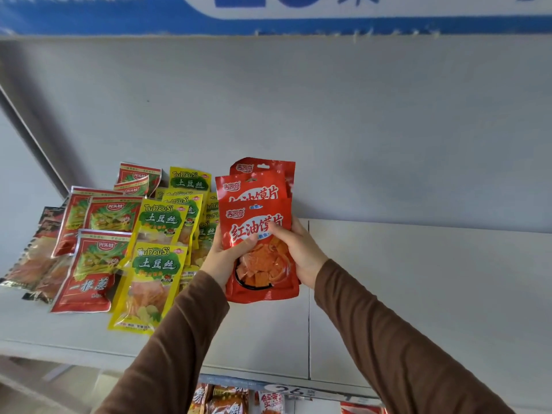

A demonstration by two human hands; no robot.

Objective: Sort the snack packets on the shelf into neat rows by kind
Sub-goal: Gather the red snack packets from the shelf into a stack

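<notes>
Packets: three orange-red pouches fanned in a stack, held upright above the shelf, just right of the yellow row.

Left hand wraps the stack's left edge, thumb pressed across the front pouch. Right hand closes on the right edge, thumb on the front near the label, fingers hidden behind. Both pinch the same stack.

Handling, my read: light, thin foil-plastic pouches, glossy so slippery against each other; the fan is likely to slide apart if grip loosens. Contents look like soft flat pieces, mildly crushable, so squeeze the side seams, not the clear window. Best hold is at the edges around mid-height, as now.

Shelf state: dark packets at the left edge, then red-green packets, then yellow packets, each roughly in a row running front to back, overlapping. Right half of the shelf is bare, so there's room for the orange-red row beside the yellow.
</notes>
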